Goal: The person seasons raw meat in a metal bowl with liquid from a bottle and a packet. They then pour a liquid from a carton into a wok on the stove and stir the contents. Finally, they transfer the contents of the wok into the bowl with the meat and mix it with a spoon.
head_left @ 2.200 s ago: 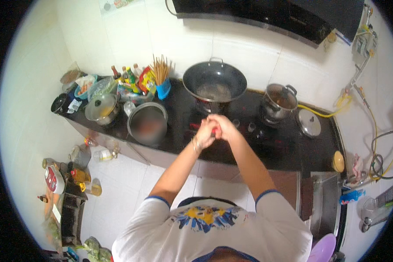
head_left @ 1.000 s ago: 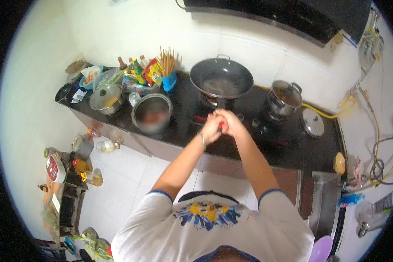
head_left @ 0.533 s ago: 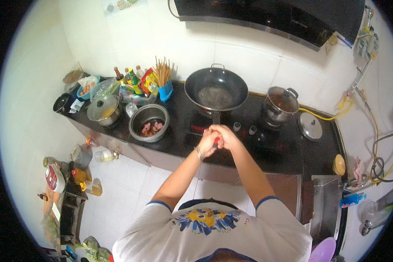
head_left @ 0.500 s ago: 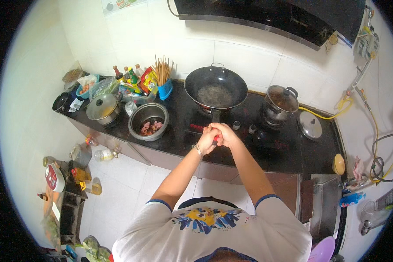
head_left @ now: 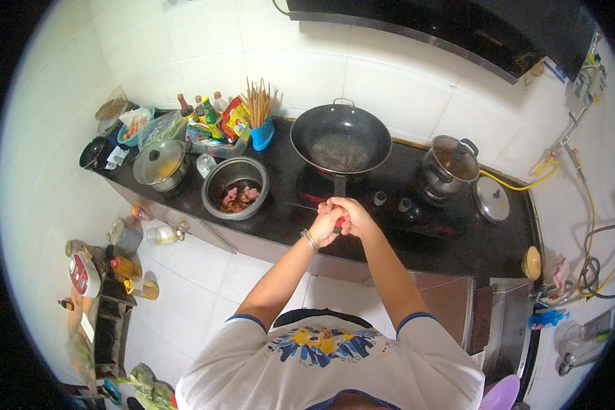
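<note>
A black wok [head_left: 340, 152] with a loop handle at its far rim rests on the stove, and a little clear liquid shows in its bottom. Its long dark handle [head_left: 339, 185] points toward me. Both hands are clasped around the near end of that handle, where a bit of red shows between the fingers. My left hand [head_left: 325, 228], with bangles at the wrist, is closed on it from the left. Closed from the right and partly overlapping it is my right hand [head_left: 352, 214]. The hands cover most of the grip.
Left of the wok stand a grey pot [head_left: 211, 199] holding raw meat pieces, a lidded pot [head_left: 168, 175], a blue chopstick holder [head_left: 262, 134] and seasoning bottles. To the right are a glass-lidded steel pot [head_left: 436, 182] and a loose lid [head_left: 492, 199]. A range hood [head_left: 417, 31] hangs above.
The whole view has tilted and shifted slightly. Both hands keep their hold on the wok handle, and the wok shows no clear movement on the stove.
</note>
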### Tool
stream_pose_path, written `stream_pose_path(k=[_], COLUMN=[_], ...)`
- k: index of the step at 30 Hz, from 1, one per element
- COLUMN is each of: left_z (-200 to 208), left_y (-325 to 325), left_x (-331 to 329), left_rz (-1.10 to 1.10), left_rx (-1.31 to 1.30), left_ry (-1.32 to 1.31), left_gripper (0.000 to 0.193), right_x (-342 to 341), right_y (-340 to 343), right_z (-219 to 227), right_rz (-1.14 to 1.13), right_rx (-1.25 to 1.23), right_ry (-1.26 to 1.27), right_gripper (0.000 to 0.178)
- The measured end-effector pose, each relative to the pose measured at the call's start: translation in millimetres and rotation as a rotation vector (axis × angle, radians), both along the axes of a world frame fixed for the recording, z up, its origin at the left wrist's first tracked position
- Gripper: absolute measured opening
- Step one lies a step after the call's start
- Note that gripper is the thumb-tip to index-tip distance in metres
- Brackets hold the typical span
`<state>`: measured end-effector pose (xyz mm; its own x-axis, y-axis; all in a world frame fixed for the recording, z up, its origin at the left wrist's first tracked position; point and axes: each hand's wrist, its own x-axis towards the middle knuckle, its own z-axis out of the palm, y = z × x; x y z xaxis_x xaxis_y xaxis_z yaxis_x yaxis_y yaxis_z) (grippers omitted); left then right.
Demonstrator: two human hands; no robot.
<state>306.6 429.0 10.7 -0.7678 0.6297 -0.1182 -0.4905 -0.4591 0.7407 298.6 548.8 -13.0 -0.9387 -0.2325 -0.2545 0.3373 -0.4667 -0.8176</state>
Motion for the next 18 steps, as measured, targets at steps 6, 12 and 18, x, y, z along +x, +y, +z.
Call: stream_pose_path(k=[6,12,18], left_z=[-2,27,16], left_y=[-16,-17,-2], left_x=[-12,-15,-25], left_rz=[-0.072,-0.154,-0.035], left_rx=[-0.024,-0.114,-0.205], left_ry=[-0.017,-0.197,-0.228], left_gripper=[0.012,0.010,0.006], right_x=[4,-4,-16], right_y=[-16,-2,7], right_z=[22,19,34], right_rz=[-0.028,-0.100,0.151], right_rx=[0.050,-0.057,0.042], right_ry=[0.036,-0.262,-0.205], right_gripper=[0.044,0.046,0.048])
